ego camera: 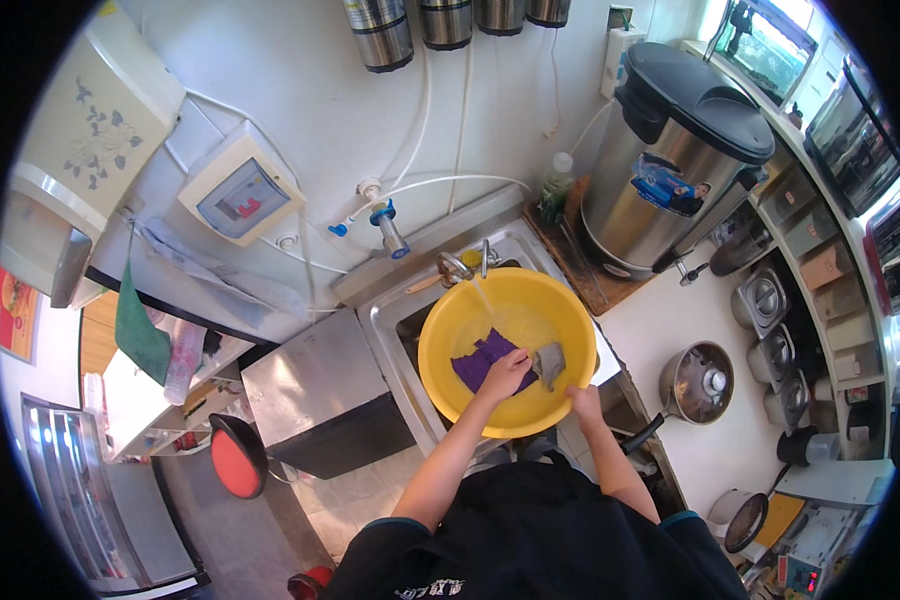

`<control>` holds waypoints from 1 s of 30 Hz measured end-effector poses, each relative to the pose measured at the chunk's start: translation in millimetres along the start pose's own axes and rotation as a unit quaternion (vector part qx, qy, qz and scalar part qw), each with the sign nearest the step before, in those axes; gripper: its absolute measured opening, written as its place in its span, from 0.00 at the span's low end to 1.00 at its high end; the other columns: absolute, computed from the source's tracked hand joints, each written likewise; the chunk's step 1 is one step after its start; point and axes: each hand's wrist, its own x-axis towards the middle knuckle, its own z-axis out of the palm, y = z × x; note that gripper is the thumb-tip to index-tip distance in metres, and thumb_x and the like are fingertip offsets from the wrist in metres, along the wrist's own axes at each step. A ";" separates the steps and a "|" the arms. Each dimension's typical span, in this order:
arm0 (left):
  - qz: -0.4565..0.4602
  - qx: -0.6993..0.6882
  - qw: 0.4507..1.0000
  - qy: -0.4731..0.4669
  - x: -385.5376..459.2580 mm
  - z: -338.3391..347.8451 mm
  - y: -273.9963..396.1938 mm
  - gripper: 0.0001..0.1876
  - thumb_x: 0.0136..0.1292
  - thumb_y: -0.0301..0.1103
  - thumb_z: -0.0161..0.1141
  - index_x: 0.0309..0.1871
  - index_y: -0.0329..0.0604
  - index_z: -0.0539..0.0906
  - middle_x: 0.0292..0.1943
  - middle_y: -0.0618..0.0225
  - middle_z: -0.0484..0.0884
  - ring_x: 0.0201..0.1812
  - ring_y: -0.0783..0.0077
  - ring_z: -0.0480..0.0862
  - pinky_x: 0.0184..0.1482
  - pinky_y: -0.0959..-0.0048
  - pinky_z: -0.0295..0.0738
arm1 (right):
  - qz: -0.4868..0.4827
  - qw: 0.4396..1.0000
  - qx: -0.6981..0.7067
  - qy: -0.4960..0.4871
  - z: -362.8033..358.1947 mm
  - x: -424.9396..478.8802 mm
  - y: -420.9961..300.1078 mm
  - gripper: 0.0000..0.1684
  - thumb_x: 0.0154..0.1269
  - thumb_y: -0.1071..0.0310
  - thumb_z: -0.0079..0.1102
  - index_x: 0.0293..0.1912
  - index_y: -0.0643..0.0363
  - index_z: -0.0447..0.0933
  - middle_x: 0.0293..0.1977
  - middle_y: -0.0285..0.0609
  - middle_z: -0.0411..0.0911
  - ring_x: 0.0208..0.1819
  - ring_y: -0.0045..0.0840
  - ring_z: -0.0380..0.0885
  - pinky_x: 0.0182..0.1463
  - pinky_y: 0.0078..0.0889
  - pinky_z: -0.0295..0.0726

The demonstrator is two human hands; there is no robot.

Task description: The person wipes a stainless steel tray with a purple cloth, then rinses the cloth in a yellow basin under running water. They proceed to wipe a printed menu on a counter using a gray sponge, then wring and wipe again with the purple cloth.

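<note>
A large yellow plastic basin (439, 322) rests over the stainless steel sink (401, 375), under a running tap (457, 268). Water falls into it. A purple cloth (472, 369) lies in the basin, and my left hand (504, 375) is on it with the fingers curled; whether they grip the cloth is unclear. Just right of that hand, a grey cloth (550, 364) lies against the basin's inner side. My right hand (585, 403) holds the basin's rim at the lower right.
Right of the sink stand a large steel urn (630, 180) on a wooden board (598, 289) and a lidded pan (696, 382). A steel-topped unit (315, 375) adjoins the sink on the left. A blue-handled valve (388, 225) sticks out from the wall behind.
</note>
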 end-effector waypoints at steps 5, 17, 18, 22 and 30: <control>-0.015 0.291 0.956 0.038 -22.6 -26.8 -7.3 0.12 0.60 0.36 0.54 0.44 0.44 0.79 0.35 0.58 0.84 0.40 0.56 0.83 0.43 0.62 0.76 | 0.000 0.999 0.030 0.016 -0.6 -2.3 0.5 0.16 0.45 0.70 0.56 0.33 0.74 0.77 0.27 0.45 0.80 0.30 0.28 0.79 0.34 0.28 0.74; -0.107 0.294 0.867 0.389 -79.2 -93.9 -14.6 0.22 0.59 0.38 0.60 0.53 0.35 0.71 0.50 0.51 0.77 0.45 0.50 0.80 0.48 0.61 0.74 | -0.005 1.000 0.012 0.023 2.0 0.6 3.1 0.15 0.46 0.72 0.55 0.34 0.74 0.78 0.26 0.44 0.80 0.29 0.28 0.78 0.33 0.29 0.74; -0.159 0.248 0.872 0.390 -81.0 -95.5 -21.8 0.22 0.59 0.37 0.61 0.53 0.35 0.72 0.48 0.52 0.79 0.45 0.53 0.81 0.47 0.63 0.75 | -0.009 1.000 0.018 0.021 3.3 -0.9 1.4 0.15 0.46 0.72 0.55 0.34 0.74 0.78 0.27 0.45 0.80 0.29 0.28 0.78 0.33 0.29 0.74; -0.255 -0.106 0.927 0.254 -79.4 -103.3 -49.9 0.25 0.61 0.39 0.61 0.56 0.32 0.71 0.47 0.57 0.81 0.44 0.63 0.83 0.44 0.72 0.77 | -0.018 0.999 0.035 0.012 4.2 -7.1 -3.0 0.15 0.47 0.73 0.55 0.35 0.74 0.77 0.29 0.46 0.80 0.31 0.29 0.79 0.35 0.28 0.74; -0.241 -0.237 0.912 0.233 -84.1 -83.7 -48.8 0.18 0.63 0.35 0.59 0.51 0.30 0.76 0.44 0.57 0.82 0.42 0.65 0.83 0.44 0.73 0.77 | -0.009 1.000 0.016 0.019 4.3 -17.3 -18.2 0.16 0.47 0.73 0.54 0.36 0.75 0.77 0.30 0.46 0.80 0.32 0.29 0.78 0.36 0.28 0.74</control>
